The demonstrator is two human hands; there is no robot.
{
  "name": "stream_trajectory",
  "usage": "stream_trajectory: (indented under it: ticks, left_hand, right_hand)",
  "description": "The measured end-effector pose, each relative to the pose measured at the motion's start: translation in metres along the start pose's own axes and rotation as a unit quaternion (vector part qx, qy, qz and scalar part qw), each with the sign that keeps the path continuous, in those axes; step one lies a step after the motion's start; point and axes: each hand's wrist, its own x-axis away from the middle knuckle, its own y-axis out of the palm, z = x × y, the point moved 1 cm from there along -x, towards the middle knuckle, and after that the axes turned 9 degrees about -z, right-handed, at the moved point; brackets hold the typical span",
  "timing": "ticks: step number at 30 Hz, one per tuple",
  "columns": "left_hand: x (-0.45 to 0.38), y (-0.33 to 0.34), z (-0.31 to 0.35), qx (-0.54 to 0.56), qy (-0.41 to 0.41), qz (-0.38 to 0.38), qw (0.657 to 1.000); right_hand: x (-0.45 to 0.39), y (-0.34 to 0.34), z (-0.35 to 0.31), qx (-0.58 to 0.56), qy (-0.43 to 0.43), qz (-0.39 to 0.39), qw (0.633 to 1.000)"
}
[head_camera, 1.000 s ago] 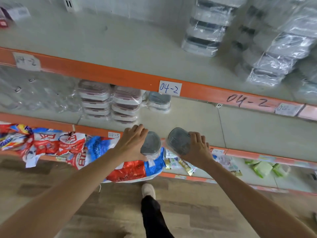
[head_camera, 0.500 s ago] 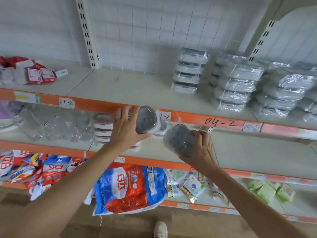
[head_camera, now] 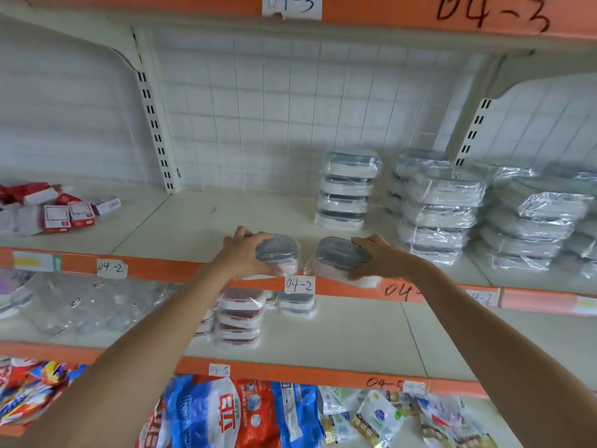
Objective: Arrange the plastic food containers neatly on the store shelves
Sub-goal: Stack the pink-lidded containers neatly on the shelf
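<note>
My left hand [head_camera: 243,253] grips a wrapped grey-lidded container [head_camera: 277,250] at the front edge of the 04-2 shelf [head_camera: 193,218]. My right hand [head_camera: 376,255] grips a second grey-lidded container [head_camera: 339,255], tilted, just to its right at the same edge. Behind them a neat stack of grey-lidded containers [head_camera: 349,189] stands against the back. Bigger wrapped containers [head_camera: 436,208] are piled to the right. On the shelf below stand a stack of red-lidded containers [head_camera: 240,318] and a grey-lidded one [head_camera: 297,303].
Red and white small boxes [head_camera: 61,210] lie at the shelf's left end. A slotted upright [head_camera: 155,124] and a wire-grid back panel [head_camera: 290,108] close the rear. Clear plastic items [head_camera: 90,305] fill the lower shelf's left. Colourful bags [head_camera: 226,412] crowd the bottom shelf.
Both hands rose with their containers from below the lower shelf up to the front edge of the 04-2 shelf. The view tilted upward along the shelves.
</note>
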Motion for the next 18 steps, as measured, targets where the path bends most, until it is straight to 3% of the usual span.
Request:
stream_trajectory:
  ticks: [7,18]
  left_hand:
    - [-0.027,-0.004,-0.009,-0.026,-0.002,-0.004,1.000]
    - [-0.043,-0.001,-0.014,0.046,0.019,0.005,0.999]
  right_hand:
    - [-0.038,-0.016,0.009,0.076,-0.029,-0.018,0.997]
    - [-0.065,-0.021,0.027,0.074,-0.100,-0.046,0.991]
